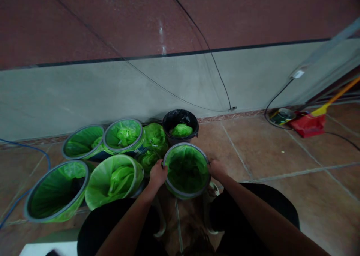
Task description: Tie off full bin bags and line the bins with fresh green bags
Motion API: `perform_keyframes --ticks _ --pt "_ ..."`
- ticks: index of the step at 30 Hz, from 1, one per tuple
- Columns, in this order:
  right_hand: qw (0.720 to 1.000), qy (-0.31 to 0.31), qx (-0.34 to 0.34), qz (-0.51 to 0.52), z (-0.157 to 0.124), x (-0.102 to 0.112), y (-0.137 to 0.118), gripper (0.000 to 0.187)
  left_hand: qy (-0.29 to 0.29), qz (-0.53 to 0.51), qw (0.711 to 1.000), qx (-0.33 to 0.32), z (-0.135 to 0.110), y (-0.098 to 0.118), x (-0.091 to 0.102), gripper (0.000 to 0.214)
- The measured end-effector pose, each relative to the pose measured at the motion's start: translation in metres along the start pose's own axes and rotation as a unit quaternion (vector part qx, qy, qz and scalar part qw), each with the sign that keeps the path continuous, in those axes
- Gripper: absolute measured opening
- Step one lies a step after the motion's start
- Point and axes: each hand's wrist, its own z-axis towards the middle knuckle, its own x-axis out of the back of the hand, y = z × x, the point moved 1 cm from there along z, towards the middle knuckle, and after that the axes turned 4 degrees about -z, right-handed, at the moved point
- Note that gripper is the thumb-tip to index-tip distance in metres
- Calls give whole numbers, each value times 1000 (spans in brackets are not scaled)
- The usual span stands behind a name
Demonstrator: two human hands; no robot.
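Between my knees is a round bin (187, 195) with a grey rim and a green plastic liner. My left hand (158, 174) is closed on the left side of its rim, and my right hand (217, 169) grips the right side. The liner covers the inside wall, and the bottom of the bin is dark. Just behind it stands a bin lined with a black bag (180, 115), holding a crumpled green bag (182, 130). Left of my left hand lie bunched green plastic bags (154, 135).
Several green-lined bins stand at left, including a pale-rimmed bin (94, 188) and a grey-rimmed bin (33, 199). A blue hose (46, 154) runs along the far left. Cables hang on the wall (112, 95). At right are a can (282, 116) and a red dustpan (309, 125).
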Motion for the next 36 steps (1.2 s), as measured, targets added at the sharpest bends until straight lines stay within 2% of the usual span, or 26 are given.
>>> perform_keyframes --ticks 9,13,16,18,20,24,27,32,36 --pt "1000 -13 -19 1 -1 2 -5 36 -10 -1 1000 -1 -5 -1 -2 40" --pt "999 -30 -1 -16 3 -3 -6 36 -17 -10 1000 12 -7 1 -2 41" --pt "999 19 10 -42 5 -3 -10 45 -18 -3 1000 19 -7 2 -3 41" --pt "995 75 41 -53 6 1 -18 52 -20 4 999 25 -7 3 -3 41" --pt "989 105 84 -56 9 7 -29 56 -24 6 999 30 -6 2 -4 40" --pt "984 105 125 -72 20 10 -57 62 -28 -8 999 29 -2 -3 -7 37" --pt "984 103 123 -82 29 3 -74 67 -26 -21 999 30 2 -8 -12 35" --pt "983 110 110 -98 37 -10 -81 66 -28 -35 998 49 8 -13 -16 33" --pt "983 96 106 -118 33 -5 -83 70 -30 -32 997 59 9 -15 -19 31"
